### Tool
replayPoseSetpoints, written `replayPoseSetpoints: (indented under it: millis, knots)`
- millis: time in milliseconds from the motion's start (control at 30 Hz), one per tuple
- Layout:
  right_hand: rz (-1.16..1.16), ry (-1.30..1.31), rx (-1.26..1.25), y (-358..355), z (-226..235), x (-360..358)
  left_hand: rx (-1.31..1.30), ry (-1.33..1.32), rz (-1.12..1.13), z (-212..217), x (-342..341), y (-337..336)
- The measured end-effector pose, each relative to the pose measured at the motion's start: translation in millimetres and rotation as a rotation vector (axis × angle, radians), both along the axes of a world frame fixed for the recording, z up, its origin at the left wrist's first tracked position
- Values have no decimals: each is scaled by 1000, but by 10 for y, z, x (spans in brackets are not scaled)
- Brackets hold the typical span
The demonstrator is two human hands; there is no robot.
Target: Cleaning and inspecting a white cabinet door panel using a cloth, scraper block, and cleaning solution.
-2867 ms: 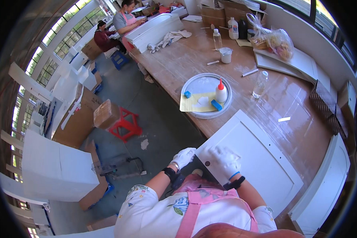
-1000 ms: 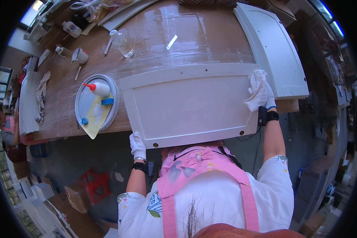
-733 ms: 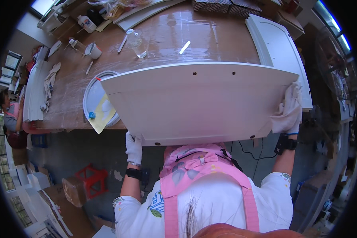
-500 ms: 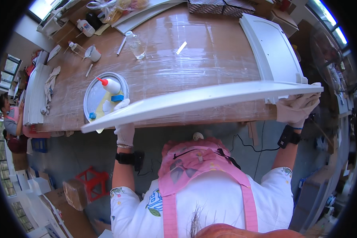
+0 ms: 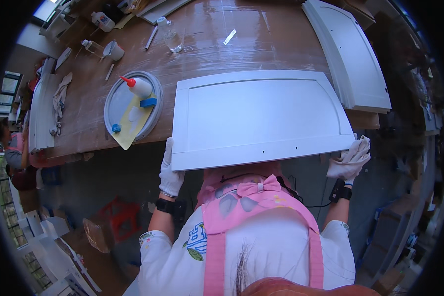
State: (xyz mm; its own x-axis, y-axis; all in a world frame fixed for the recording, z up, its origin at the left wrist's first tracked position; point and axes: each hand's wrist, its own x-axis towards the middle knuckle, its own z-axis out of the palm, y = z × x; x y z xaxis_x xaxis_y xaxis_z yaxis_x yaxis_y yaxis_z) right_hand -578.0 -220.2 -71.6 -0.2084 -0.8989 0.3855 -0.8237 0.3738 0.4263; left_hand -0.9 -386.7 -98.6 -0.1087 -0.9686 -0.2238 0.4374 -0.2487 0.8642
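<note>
Holding the white panel across the table's near edge, seemingly a positioning step, I grip its near left corner with my left hand, right hand clutching a cloth by its near right corner, next move likely needing even support.

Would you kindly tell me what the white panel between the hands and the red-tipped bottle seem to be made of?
White panel: perhaps painted wood or fibreboard with a satin finish; its smooth, even coat shows no grain. Red-tipped bottle: probably plastic with a dull sheen, given its milky, softly shaded body.
</note>
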Motion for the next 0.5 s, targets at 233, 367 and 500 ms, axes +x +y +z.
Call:
replayPoseSetpoints:
  millis: [233, 367, 500]
  knots:
    - [-83, -1178, -409, -65, -436, 22, 379, 422, -173, -126, 85, 68]
    - [-281, -2273, -929, 75, -713, 73, 395, -44, -262, -295, 64, 50]
    - [-364, -2401, -936, -15, -870, -45, 388, -44, -249, -452, 33, 10]
